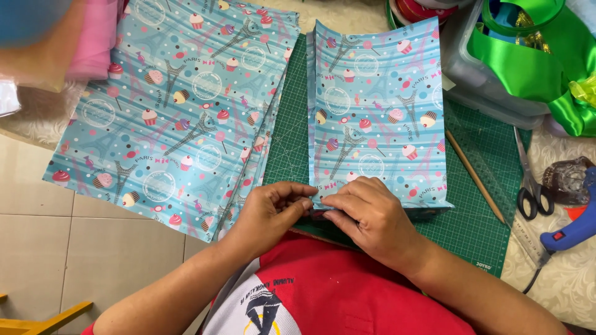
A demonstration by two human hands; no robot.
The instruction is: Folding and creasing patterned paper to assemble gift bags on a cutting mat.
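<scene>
A folded sheet of light blue wrapping paper, printed with cupcakes and towers, lies lengthwise on a green cutting mat. My left hand pinches the paper's near left corner. My right hand presses the near edge beside it, fingers curled over the fold. The two hands touch each other at the paper's near end, which they partly hide.
A stack of the same blue paper lies to the left, hanging over the table's edge. Right of the mat are a wooden stick, a clear ruler, scissors, a blue glue gun and a bin with green ribbon.
</scene>
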